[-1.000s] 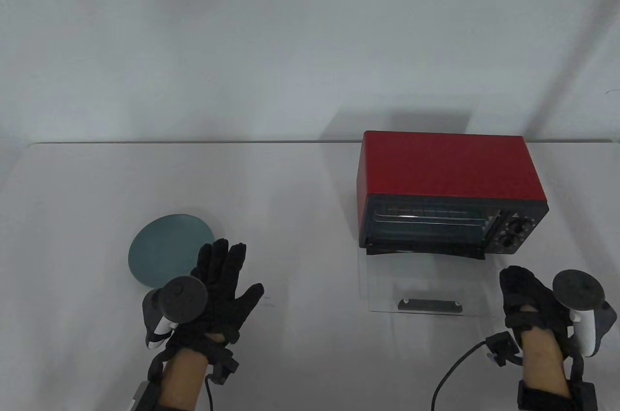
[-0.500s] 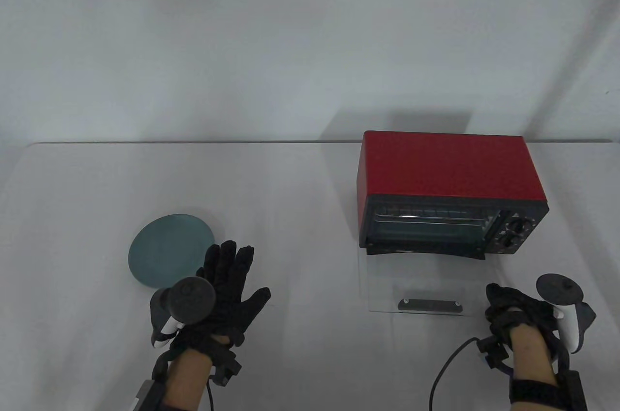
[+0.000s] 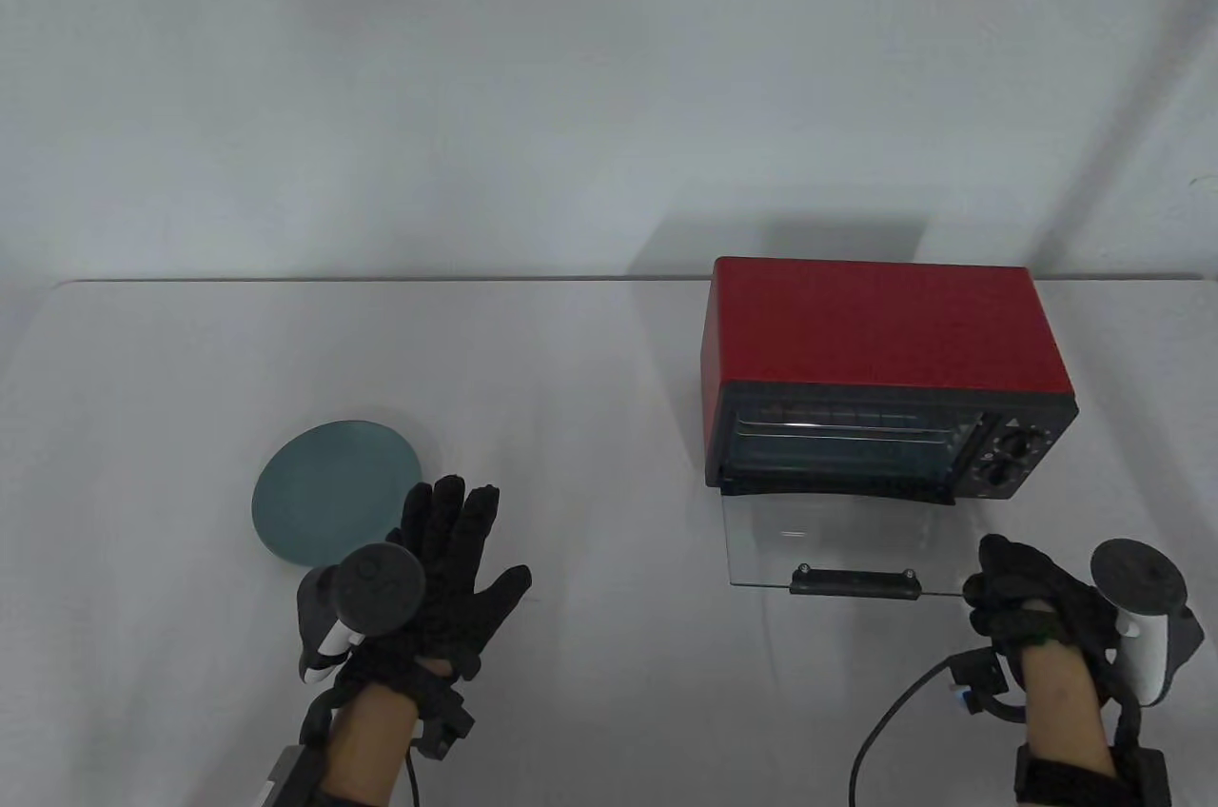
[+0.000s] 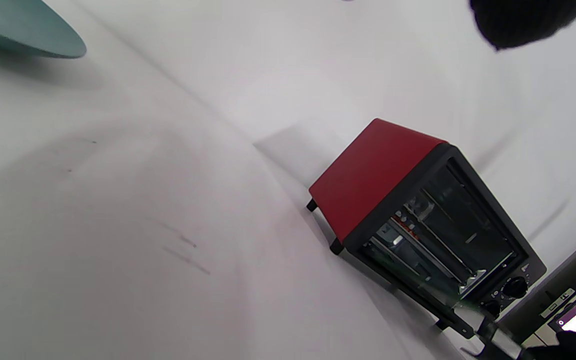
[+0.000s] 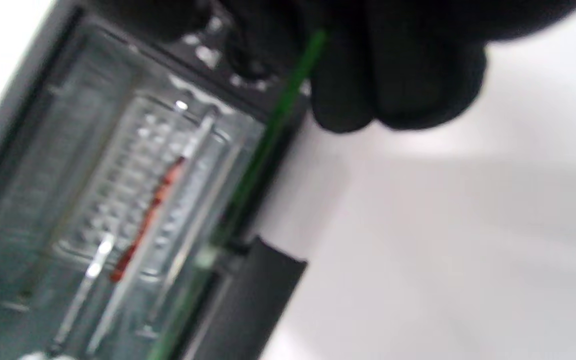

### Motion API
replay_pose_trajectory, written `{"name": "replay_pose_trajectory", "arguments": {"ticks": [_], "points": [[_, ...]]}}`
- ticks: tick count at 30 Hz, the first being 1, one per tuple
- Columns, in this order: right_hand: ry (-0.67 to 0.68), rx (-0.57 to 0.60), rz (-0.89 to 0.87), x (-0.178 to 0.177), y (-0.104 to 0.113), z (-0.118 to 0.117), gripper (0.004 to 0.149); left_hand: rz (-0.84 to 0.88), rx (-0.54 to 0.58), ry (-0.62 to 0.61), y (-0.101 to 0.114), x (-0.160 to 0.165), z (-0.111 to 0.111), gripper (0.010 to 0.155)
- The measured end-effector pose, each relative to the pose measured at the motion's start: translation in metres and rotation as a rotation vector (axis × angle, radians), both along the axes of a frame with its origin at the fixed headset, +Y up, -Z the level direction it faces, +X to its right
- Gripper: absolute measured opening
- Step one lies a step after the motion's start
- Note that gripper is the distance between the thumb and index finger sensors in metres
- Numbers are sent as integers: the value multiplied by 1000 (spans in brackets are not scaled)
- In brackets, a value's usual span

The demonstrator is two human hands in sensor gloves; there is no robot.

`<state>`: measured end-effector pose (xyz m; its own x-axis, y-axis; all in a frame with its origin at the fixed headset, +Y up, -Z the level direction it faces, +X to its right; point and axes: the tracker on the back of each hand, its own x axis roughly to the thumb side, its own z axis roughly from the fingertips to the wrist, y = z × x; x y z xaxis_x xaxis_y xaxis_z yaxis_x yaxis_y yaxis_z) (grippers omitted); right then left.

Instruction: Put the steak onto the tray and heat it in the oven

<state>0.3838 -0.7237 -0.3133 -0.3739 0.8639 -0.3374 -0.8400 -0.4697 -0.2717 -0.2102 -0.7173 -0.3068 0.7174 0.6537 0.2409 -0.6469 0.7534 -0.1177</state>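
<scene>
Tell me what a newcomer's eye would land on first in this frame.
The red oven at the table's right stands out, its glass door hinged down in front, with the right hand at the door's right corner. At the left, a teal plate lies beside the flat left hand.

A white table carried a teal round plate near its front left and a red toaster oven standing well apart on the right, its glass door hanging open toward the front.
</scene>
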Motion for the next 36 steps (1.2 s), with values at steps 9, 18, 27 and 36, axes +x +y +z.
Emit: {"name": "replay_pose_trajectory", "arguments": {"ticks": [9,18,27,36], "points": [[54,293,92,1,16,-16,51,-6,-10,2,0,1,-1,84],[-41,421,177,-4,27,-26,47,-9,-25,6,-1,2,-1,84],[26,492,14,-7,18,-33,63,-18,-40,16,-2,4,-2,84],[106,504,-52,-15,13,-40,72,-12,-50,15,-3,4,-3,84]]}}
